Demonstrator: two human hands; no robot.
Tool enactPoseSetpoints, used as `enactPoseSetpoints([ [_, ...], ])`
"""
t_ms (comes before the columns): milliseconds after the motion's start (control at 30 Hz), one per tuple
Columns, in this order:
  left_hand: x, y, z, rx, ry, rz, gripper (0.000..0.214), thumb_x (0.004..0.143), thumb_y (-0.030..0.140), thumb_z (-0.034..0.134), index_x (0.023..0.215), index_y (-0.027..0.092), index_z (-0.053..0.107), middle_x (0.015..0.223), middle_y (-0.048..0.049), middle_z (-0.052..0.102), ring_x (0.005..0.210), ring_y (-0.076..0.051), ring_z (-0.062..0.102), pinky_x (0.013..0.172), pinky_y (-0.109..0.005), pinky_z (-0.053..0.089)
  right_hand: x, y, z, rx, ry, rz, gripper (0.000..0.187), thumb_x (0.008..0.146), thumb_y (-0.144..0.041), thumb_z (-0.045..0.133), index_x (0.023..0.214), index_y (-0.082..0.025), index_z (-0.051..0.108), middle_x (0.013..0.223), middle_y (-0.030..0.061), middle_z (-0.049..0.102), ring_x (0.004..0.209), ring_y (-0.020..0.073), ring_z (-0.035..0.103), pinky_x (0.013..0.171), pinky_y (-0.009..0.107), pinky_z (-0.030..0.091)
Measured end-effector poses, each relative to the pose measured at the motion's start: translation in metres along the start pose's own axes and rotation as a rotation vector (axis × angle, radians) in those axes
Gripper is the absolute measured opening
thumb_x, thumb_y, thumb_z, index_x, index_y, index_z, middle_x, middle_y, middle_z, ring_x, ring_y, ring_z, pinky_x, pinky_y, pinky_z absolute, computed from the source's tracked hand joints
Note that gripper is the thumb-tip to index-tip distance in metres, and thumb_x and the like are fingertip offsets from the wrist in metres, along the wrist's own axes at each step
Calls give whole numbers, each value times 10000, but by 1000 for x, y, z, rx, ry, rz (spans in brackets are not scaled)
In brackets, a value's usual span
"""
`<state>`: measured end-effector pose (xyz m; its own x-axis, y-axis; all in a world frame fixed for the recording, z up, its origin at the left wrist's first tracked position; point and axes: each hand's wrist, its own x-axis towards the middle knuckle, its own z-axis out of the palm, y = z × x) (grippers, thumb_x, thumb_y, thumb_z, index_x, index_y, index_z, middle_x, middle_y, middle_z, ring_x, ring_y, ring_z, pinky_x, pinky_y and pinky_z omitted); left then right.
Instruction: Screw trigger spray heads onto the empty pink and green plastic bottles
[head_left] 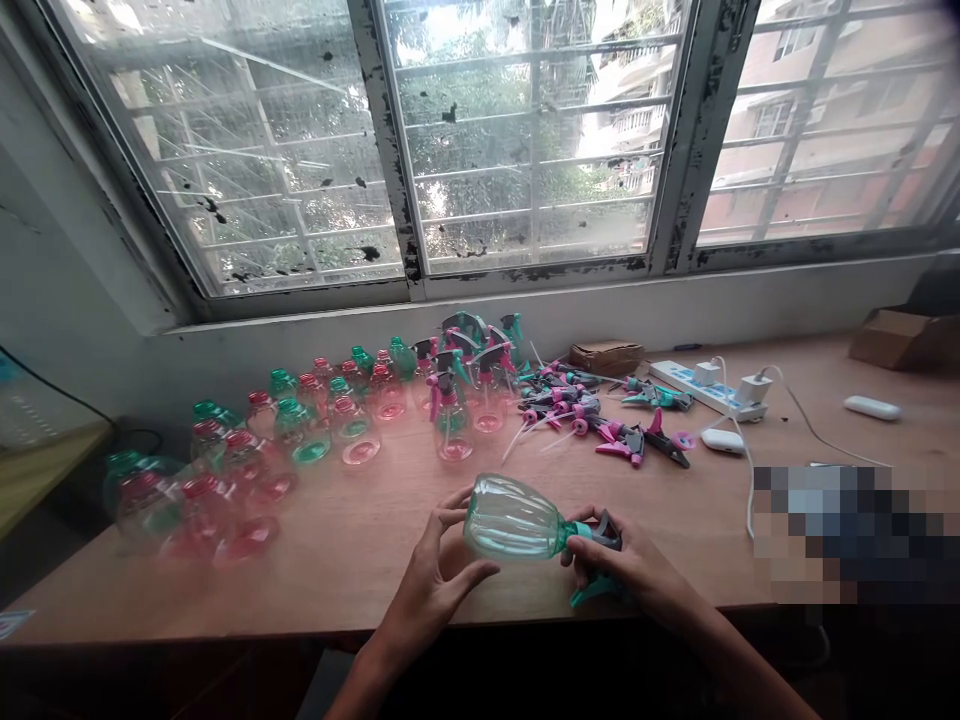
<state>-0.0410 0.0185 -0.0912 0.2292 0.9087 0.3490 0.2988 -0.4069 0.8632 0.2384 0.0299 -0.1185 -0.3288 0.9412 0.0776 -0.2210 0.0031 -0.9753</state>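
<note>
Right hand: grip closed round teal sprayer head; green bottle sideways above table. Left hand: grip loosely spread at bottle's base.

2 hands, ~20 btls, 1 pwr strip.
</note>
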Motion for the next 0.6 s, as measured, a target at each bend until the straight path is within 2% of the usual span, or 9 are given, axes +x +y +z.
enactPoseSetpoints([
  [133,1,1,0,-14,4,-17,243,947,408,690,1116,255,606,1582,-112,499,1493,-322,435,1236,-516,324,0,0,0,-17,-1,7,350,865,-422,830,1001,-162,638,788,29,789,624,157,681,603,279,535],
  [233,2,2,0,-1,-2,22,249,986,353,637,1219,269,606,1590,-98,494,1525,-293,388,1245,-497,312,1,1,-1,11,7,8,345,876,-417,821,1010,-162,631,808,33,794,615,152,682,593,276,540],
  [333,1,2,0,24,-1,22,337,958,343,683,1275,283,589,1585,-90,505,1520,-287,399,1249,-485,310,1,1,-1,25,4,10,351,873,-422,822,1006,-165,622,802,31,794,609,150,682,590,274,543],
  [433,0,2,-1,36,-33,-41,364,906,375,749,1217,271,589,1594,-104,499,1510,-303,418,1249,-484,314,1,-1,0,-10,-10,12,370,852,-434,839,995,-163,631,780,26,792,604,147,680,592,269,540],
  [533,1,1,-2,23,-38,-61,254,956,403,674,1150,258,597,1609,-111,480,1518,-304,406,1251,-490,308,1,-2,0,-30,-17,13,373,848,-438,843,992,-163,635,773,25,792,605,146,682,595,265,537],
  [600,1,1,-1,38,-41,-31,264,975,381,646,1208,267,595,1630,-97,452,1540,-291,366,1265,-491,275,1,0,-1,-11,-1,0,359,859,-438,832,984,-170,628,795,28,796,606,149,689,592,268,542],
])
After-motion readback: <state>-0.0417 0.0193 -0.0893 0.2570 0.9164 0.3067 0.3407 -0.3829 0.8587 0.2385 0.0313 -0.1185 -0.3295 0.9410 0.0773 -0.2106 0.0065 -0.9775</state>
